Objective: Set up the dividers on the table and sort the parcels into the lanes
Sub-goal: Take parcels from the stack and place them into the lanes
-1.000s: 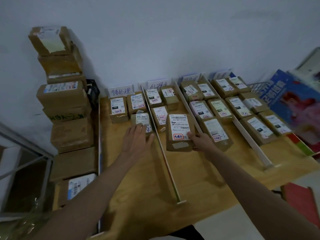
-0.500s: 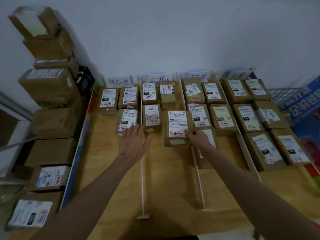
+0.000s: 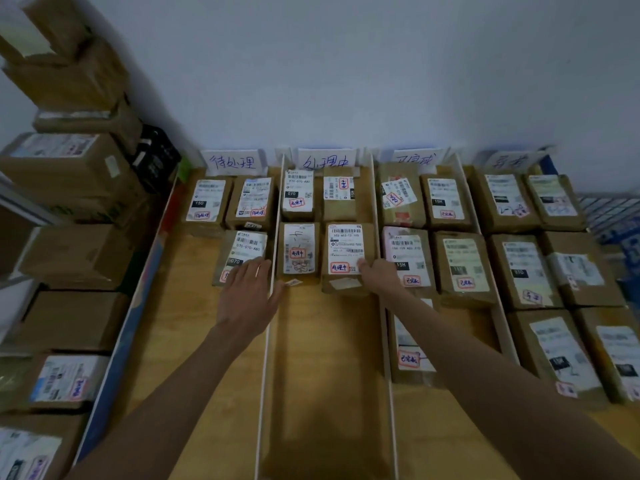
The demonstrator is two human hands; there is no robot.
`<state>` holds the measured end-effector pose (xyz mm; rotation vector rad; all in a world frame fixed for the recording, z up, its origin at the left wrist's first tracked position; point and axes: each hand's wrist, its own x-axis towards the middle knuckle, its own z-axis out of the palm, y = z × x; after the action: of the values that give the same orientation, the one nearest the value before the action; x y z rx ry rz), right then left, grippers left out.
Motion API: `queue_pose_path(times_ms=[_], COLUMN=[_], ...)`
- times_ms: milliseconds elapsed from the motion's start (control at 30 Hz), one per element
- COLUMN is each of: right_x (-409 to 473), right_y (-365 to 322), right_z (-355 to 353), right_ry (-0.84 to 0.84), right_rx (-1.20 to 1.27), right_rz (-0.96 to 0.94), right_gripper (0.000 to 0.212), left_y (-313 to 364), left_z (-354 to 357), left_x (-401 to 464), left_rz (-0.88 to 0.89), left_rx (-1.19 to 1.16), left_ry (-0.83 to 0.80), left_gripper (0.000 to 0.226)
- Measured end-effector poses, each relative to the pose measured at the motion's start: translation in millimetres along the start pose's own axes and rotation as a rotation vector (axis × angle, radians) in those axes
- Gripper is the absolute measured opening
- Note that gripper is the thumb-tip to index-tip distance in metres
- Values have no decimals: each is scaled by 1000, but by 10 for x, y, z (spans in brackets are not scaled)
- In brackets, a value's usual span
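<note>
White dividers split the wooden table [image 3: 194, 341] into lanes; the left divider [image 3: 268, 341] and the middle divider [image 3: 389, 375] run toward me. Brown labelled parcels fill the lanes. My right hand [image 3: 379, 277] rests on the near right corner of a parcel [image 3: 346, 254] in the second lane, fingers on its label. My left hand [image 3: 247, 296] lies flat with straight fingers on the near edge of a parcel [image 3: 242, 252] in the first lane, right beside the left divider.
Handwritten lane signs [image 3: 233, 162] lean on the back wall. A tall stack of cardboard boxes [image 3: 69, 168] stands left of the table, with more labelled parcels [image 3: 59, 379] below. The two right lanes hold several parcels [image 3: 519, 268]. A blue printed box [image 3: 623, 237] sits at far right.
My right hand has slid the second-lane parcel farther back, level with its neighbour. My head has swung left and closer, so the dividers now point straight at me. The left hand stays put.
</note>
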<state>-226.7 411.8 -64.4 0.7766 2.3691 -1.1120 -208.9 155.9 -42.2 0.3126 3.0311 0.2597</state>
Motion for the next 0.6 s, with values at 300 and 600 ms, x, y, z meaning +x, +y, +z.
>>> queue_pose_path(times_ms=[300, 600], right_x=[422, 392], right_y=[28, 61], right_z=[116, 165], right_ry=[-19, -9], right_rx=[-174, 2], right_rz=[32, 44], right_gripper=[42, 36], left_y=[-11, 46], left_z=[183, 136], left_x=[179, 173], left_rz=[-11, 25], left_rx=[-10, -12], left_ry=[-68, -69], left_gripper=[67, 53])
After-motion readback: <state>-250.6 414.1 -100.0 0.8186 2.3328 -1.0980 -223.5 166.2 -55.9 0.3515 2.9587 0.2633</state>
